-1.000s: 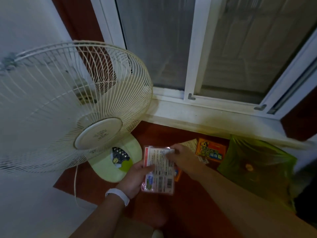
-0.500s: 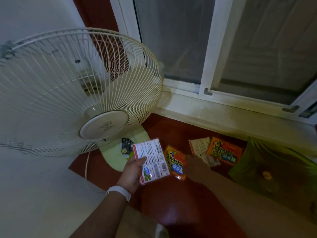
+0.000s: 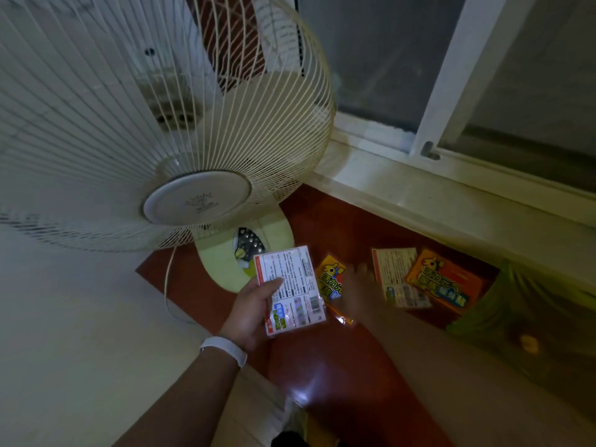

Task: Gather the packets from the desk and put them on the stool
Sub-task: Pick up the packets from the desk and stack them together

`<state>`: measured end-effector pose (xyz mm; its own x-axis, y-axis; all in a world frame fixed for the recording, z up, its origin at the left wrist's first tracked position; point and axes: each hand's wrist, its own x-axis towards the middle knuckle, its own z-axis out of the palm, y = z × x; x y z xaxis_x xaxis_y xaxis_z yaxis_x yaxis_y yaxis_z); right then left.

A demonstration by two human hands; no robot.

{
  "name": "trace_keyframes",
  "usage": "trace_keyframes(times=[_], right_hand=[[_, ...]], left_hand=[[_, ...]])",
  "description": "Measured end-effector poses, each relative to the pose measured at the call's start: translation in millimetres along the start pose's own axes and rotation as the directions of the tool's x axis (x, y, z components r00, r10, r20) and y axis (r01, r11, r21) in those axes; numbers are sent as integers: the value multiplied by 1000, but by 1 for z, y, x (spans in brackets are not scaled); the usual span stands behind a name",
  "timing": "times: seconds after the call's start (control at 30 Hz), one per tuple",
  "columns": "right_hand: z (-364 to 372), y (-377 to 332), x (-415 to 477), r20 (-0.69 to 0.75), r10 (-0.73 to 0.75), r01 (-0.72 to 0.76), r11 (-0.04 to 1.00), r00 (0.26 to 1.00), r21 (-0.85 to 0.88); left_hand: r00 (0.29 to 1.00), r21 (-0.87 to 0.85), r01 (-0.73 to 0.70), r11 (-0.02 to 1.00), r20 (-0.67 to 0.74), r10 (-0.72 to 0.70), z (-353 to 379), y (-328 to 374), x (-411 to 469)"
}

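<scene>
My left hand holds a white packet with printed text and a barcode, face-back up, above the red desk. My right hand is blurred and reaches flat over an orange-yellow packet lying on the desk; whether it grips the packet is unclear. Further right lie a white-backed packet and an orange packet, partly overlapping. The stool is not in view.
A large white fan stands at the desk's left end on a pale green base. A green plastic bag sits at the right. A white window sill and window run behind the desk.
My right hand let go of the held white packet and moved right onto the orange-yellow packet on the desk. The view shifted closer and leftward.
</scene>
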<state>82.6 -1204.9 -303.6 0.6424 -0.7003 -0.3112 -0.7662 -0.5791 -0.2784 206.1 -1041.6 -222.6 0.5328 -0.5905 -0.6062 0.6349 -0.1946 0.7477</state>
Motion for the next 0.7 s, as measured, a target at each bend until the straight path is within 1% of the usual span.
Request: trace_keyframes(times=[0.13, 0.23, 0.37, 0.43, 0.47, 0.57, 0.63, 0.7], right_hand=[[-5, -1, 5, 41, 27, -20, 985, 999, -169], [-8, -2, 9, 137, 64, -38, 982, 989, -187], [0, 6, 9, 278, 136, -124, 991, 951, -58], [4, 9, 7, 298, 112, -131, 990, 948, 45], [6, 10, 5, 303, 93, -118, 991, 948, 66], [8, 14, 0, 293, 34, -78, 987, 955, 141], [-2, 16, -5, 241, 39, -107, 955, 970, 278], [-24, 17, -15, 181, 103, -173, 885, 978, 432]], left_hand=[[1000, -25, 25, 999, -16, -25, -5, -2, 4], [999, -29, 37, 999, -23, -38, -7, -2, 5], [998, -26, 43, 999, -32, -44, -9, -3, 7], [998, -28, 57, 998, -30, -58, -9, -1, 7], [998, -24, 60, 998, -24, -61, -9, 0, 7], [998, -10, 60, 998, 3, -60, -6, 7, 7], [999, 9, 52, 999, 7, -52, -5, 12, 8], [999, 27, 41, 999, 23, -41, -4, 18, 10]])
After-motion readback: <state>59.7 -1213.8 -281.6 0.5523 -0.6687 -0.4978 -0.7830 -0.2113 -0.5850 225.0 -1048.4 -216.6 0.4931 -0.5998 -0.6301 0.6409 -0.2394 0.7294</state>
